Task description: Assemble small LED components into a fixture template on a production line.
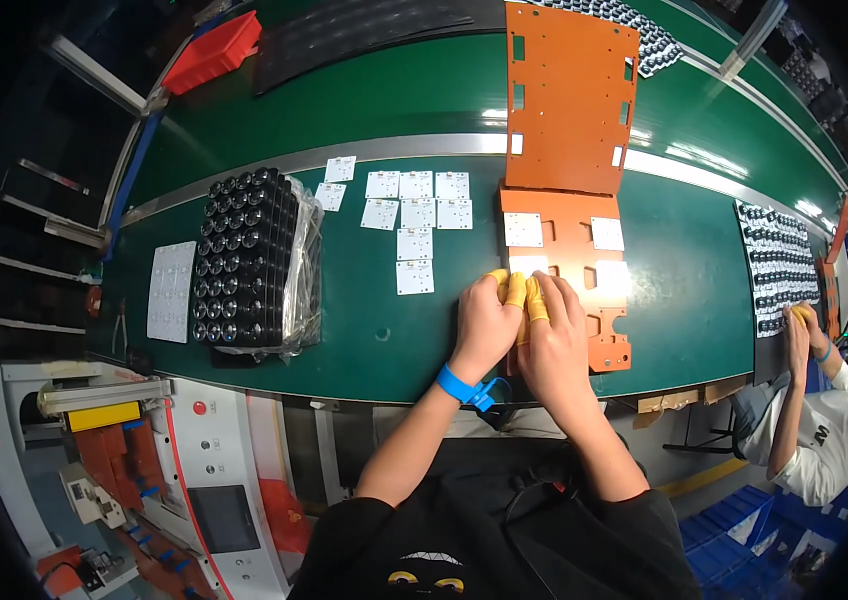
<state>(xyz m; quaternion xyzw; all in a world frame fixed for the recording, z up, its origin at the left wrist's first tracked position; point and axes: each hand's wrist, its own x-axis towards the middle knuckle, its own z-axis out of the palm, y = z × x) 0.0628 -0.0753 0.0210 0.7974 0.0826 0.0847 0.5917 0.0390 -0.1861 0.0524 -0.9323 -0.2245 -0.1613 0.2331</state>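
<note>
My left hand [485,325] and my right hand [556,340] lie side by side on the near orange plate [584,262], fingertips in yellow finger cots pressing at a small white square board [527,266] on it. A blue strap is on my left wrist. Two more white boards [523,229] sit in the plate's upper cut-outs, one at the left and one at the right. Whether either hand grips the board is hidden by the fingers. Several loose white square boards [415,213] lie on the green mat left of the plate.
A second, larger orange plate [569,95] lies beyond. A stack of black lens trays [244,258] in plastic stands at left, with a white panel [170,290] beside it. A red bin [212,52] sits far left. Another person [824,420] works at right beside a black lens sheet [779,265].
</note>
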